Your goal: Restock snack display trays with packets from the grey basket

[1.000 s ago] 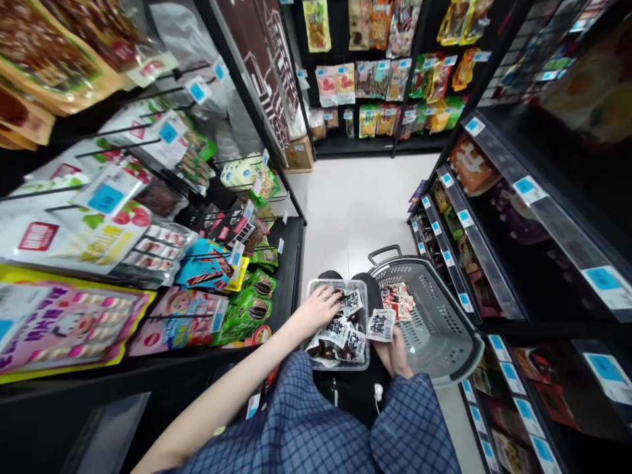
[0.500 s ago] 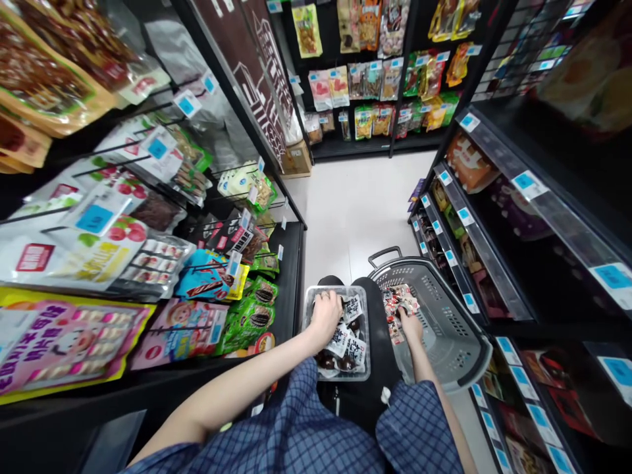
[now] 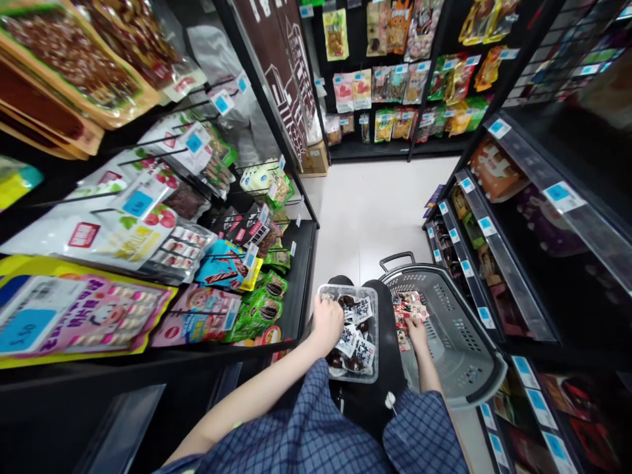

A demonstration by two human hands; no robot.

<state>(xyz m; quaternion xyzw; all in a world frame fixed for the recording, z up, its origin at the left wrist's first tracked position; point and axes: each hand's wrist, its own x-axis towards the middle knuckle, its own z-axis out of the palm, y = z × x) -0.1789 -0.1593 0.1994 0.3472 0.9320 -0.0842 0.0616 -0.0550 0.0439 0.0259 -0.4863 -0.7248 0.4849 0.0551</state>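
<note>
The left hand point(image 3: 328, 326) is at the left edge of the clear container point(image 3: 376, 342), with fingers curled over its far left corner; whether they grip the rim or an item inside cannot be told. The right hand point(image 3: 418, 331) is inside the grey basket point(image 3: 447, 359), fingertips touching red-and-white packets point(image 3: 411, 307) near its left edge; whether a packet is grasped cannot be told.

The container rests on dark-clothed legs point(image 3: 390, 352). It holds white packets point(image 3: 363, 349) with black lettering and dark contents, visible from its far edge to its near right corner. The basket is just right of the legs, its handle point(image 3: 397, 257) at the far left corner.

A black shelf point(image 3: 300, 276) stands to the left, with green packets point(image 3: 259, 316) near its front edge. Shelving point(image 3: 523, 289) with blue-and-white price labels point(image 3: 486, 226) stands to the right. Pale floor point(image 3: 365, 220) lies beyond the legs.
</note>
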